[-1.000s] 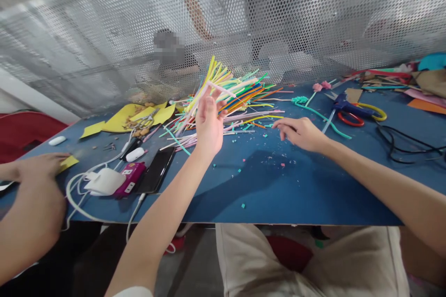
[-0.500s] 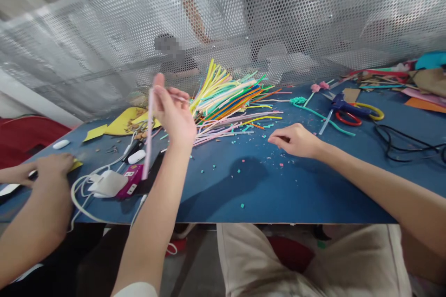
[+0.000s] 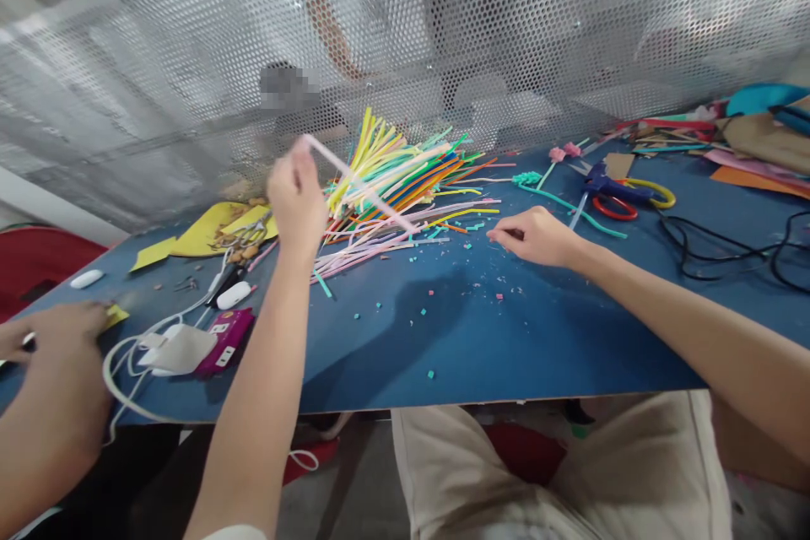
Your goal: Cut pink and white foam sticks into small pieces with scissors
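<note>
My left hand (image 3: pixel 296 196) clamps the pale pink strip (image 3: pixel 359 183) in front of the stem pile (image 3: pixel 405 173), where light pressure should avoid creasing it; I cannot tell whether my right hand (image 3: pixel 537 237) grips anything.

Craft workshop, from where I stand. Blue worktable (image 3: pixel 494 346) strewn with clippings (image 3: pixel 431 374); coloured stems (image 3: pixel 405 177) heaped near its twelve o'clock, glue gun (image 3: pixel 598 181) and scissors (image 3: pixel 612 215) at two; perforated metal screen (image 3: pixel 506 17) behind.
</note>
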`<action>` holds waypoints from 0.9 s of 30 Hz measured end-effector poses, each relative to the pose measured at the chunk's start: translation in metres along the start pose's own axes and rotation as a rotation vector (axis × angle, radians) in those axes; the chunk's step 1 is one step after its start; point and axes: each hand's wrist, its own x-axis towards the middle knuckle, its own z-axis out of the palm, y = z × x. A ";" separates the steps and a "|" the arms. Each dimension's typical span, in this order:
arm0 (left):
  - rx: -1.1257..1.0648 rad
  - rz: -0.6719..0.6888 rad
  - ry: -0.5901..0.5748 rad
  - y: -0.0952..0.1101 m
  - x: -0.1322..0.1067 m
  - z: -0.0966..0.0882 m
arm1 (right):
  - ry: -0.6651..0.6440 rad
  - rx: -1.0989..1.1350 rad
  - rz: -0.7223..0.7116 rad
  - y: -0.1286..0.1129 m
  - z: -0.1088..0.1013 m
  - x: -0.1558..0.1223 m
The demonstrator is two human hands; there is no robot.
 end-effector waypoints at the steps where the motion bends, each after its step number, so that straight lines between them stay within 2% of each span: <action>1: 0.129 0.059 -0.059 0.000 -0.006 0.008 | -0.009 0.001 0.005 0.002 0.000 0.000; 4: 0.165 0.119 -0.176 0.012 -0.022 0.032 | -0.026 0.004 0.022 0.010 0.001 0.001; 7: 0.141 0.170 -0.216 0.035 -0.035 0.049 | -0.029 -0.012 0.059 0.017 0.001 0.001; 11: 0.214 0.226 -0.301 0.055 -0.053 0.061 | 0.017 -0.208 0.260 0.032 -0.012 0.002; 15: 0.281 0.325 -0.306 0.050 -0.076 0.064 | 0.076 -0.460 0.588 0.066 -0.048 -0.003; 17: 0.275 0.383 -0.277 0.042 -0.089 0.066 | 0.111 -0.515 0.749 0.088 -0.066 -0.009; 19: 0.279 0.453 -0.298 0.035 -0.100 0.069 | 0.105 -0.536 0.837 0.109 -0.077 -0.017; 23: 0.239 0.580 -0.376 0.029 -0.116 0.076 | 0.094 -0.567 0.943 0.137 -0.077 -0.031; 27: 0.181 0.607 -0.464 0.033 -0.125 0.081 | 0.031 -0.562 1.033 0.145 -0.068 -0.037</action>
